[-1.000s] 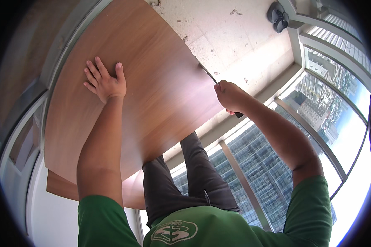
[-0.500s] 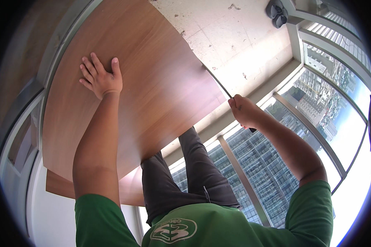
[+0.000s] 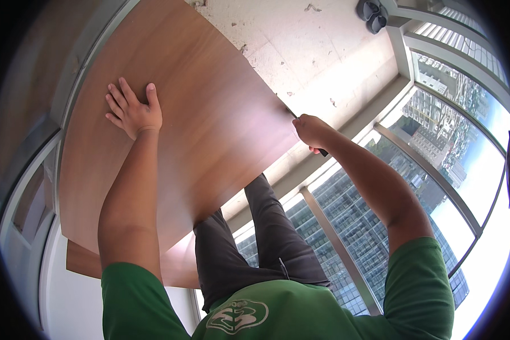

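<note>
My left hand (image 3: pixel 136 113) lies flat on a large brown wood-grain board (image 3: pixel 198 130), its fingers spread. My right hand (image 3: pixel 314 133) is closed around the black handle of a long thin tool (image 3: pixel 323 152), at the board's right edge. Little of its narrow dark shaft shows between the hand and the board, and its kind cannot be made out. The far end is hidden at or under the board edge.
A pale, stained concrete floor (image 3: pixel 300 34) lies beyond the board, with dark sandals (image 3: pixel 373 16) on it. Tall framed windows (image 3: pixel 345 209) stand at the right. A metal-framed glass partition (image 3: pixel 56 136) runs along the left. My legs (image 3: pixel 260 238) are below the board.
My right hand has moved up and left toward the board's edge with the tool, so less of its shaft shows. My left hand stays flat on the board.
</note>
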Demonstrator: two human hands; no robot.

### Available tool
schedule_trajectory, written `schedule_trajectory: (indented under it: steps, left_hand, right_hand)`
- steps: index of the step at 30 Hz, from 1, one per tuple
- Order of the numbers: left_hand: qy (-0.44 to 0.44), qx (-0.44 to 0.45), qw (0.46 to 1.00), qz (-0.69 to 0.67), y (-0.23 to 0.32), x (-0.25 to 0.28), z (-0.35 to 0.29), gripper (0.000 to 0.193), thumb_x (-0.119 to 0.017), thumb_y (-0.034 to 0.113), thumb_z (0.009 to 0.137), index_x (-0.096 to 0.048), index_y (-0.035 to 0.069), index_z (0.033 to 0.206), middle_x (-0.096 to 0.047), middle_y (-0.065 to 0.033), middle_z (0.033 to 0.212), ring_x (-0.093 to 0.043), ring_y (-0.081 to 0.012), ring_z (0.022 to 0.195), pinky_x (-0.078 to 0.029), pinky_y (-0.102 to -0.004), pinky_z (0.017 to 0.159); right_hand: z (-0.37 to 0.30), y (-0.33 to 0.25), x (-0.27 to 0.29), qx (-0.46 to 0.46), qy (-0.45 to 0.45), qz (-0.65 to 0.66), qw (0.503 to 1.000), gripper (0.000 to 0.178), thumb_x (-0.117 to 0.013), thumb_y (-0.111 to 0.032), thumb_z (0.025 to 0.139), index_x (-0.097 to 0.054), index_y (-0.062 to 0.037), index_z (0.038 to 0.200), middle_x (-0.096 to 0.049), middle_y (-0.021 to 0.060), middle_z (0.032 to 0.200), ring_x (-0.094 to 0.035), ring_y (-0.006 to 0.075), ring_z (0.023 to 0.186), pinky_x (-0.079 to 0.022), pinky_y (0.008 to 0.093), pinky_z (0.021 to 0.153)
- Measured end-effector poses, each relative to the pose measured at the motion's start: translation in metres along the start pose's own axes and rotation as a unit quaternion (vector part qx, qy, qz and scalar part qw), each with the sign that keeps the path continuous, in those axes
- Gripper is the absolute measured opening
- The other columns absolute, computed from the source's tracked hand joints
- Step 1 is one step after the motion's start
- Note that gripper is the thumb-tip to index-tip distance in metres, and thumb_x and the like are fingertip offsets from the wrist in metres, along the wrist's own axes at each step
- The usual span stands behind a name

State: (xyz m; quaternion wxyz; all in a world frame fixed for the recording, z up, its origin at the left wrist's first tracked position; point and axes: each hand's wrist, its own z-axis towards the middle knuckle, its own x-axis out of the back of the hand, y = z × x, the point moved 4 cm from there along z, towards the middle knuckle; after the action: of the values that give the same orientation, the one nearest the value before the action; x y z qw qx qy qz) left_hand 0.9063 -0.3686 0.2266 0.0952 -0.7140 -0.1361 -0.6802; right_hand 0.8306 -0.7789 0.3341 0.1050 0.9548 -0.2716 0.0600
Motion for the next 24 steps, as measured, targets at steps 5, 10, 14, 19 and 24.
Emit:
schedule_trajectory:
  steps: [5,10,14,19,24]
  left_hand:
    - [0.012,-0.004,1.000,0.010,-0.013,0.002,0.002,0.087,-0.034,0.075,0.096,-0.021,0.021,0.163,-0.015,-0.0090,0.171,-0.011,-0.0299,0.157,-0.006,-0.0588,0.124]
    - [0.018,-0.001,1.000,0.023,-0.026,0.007,0.005,0.087,-0.034,0.075,0.096,-0.021,0.022,0.163,-0.015,-0.0092,0.171,-0.011,-0.0301,0.157,-0.007,-0.0590,0.124]
    - [0.014,-0.010,1.000,-0.007,0.002,-0.001,0.000,0.087,-0.034,0.075,0.096,-0.021,0.022,0.163,-0.015,-0.0088,0.171,-0.010,-0.0301,0.157,-0.006,-0.0590,0.124]
    - [0.006,-0.002,1.000,0.017,-0.015,-0.001,0.002,0.087,-0.035,0.074,0.096,-0.021,0.021,0.163,-0.015,-0.0104,0.170,-0.011,-0.0310,0.157,-0.007,-0.0599,0.124]
    - [0.020,-0.004,1.000,0.020,-0.023,0.006,0.005,0.086,-0.035,0.074,0.096,-0.021,0.021,0.163,-0.015,-0.0103,0.170,-0.010,-0.0307,0.157,-0.007,-0.0598,0.124]
  right_hand:
    - [-0.058,-0.006,0.020,0.034,0.014,0.035,0.999,0.043,-0.034,-0.038,0.110,-0.056,-0.0008,0.116,-0.063,0.0129,0.074,-0.063,0.0207,0.055,-0.055,0.0377,0.051]
    - [-0.091,-0.019,0.017,0.038,-0.014,0.043,0.998,0.042,-0.037,-0.037,0.110,-0.056,-0.0003,0.115,-0.062,0.0127,0.072,-0.062,0.0200,0.053,-0.054,0.0375,0.052]
    - [-0.038,0.008,-0.002,0.028,0.021,-0.018,0.999,0.042,-0.037,-0.037,0.110,-0.056,0.0000,0.112,-0.062,0.0125,0.070,-0.061,0.0202,0.052,-0.053,0.0375,0.051]
    - [-0.058,0.014,-0.004,0.026,0.017,0.025,0.999,0.042,-0.037,-0.038,0.110,-0.056,-0.0005,0.109,-0.062,0.0120,0.069,-0.061,0.0203,0.051,-0.053,0.0372,0.051]
    - [-0.096,0.049,-0.019,0.026,0.011,0.025,0.999,0.045,-0.038,-0.040,0.110,-0.055,0.0021,0.108,-0.063,0.0155,0.069,-0.062,0.0255,0.050,-0.053,0.0397,0.051]
